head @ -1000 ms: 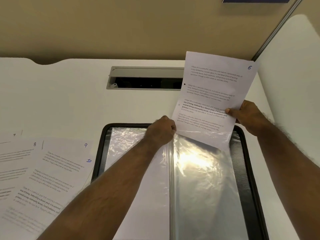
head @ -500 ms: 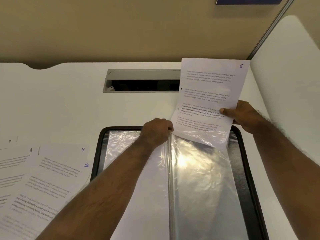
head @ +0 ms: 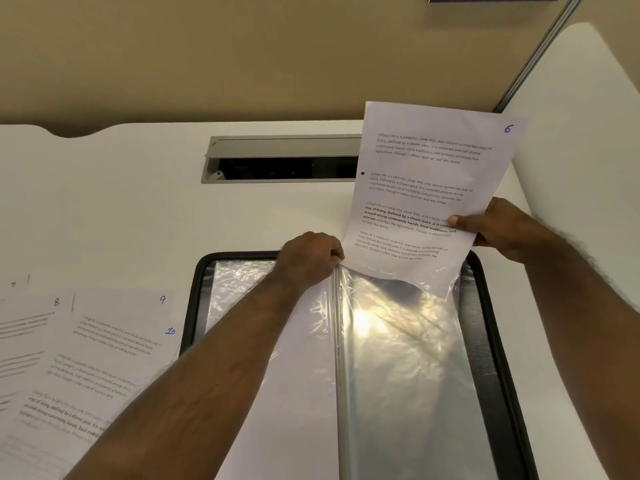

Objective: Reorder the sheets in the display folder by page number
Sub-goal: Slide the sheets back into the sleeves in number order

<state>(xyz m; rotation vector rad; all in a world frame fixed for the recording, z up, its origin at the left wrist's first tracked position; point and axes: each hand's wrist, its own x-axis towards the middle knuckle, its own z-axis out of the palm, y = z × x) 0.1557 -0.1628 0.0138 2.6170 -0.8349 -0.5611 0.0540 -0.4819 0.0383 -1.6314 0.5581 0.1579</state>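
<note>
- The white tabletop (head: 114,216) carries everything; a grey cable slot (head: 280,159) is set into it near the back wall, partly hidden by the raised paper.
- The display folder (head: 498,341) lies open on the tabletop in front of the person, black cover edges showing around shiny clear sleeves on either side of the spine.
- Loose sheets (head: 86,358) lie spread on the tabletop left of the folder, hand-marked 8, 9 and 10.
- The sheet marked 6 (head: 426,188) stands tilted above the right-hand sleeve (head: 408,341), its bottom edge just inside the sleeve's open top.
- The left hand (head: 311,254) sits at the top of the spine, fingers curled and pinching the sleeve's upper left corner.
- The right hand (head: 498,230) grips the sheet's right edge, thumb pressed across the printed face, fingers behind.
</note>
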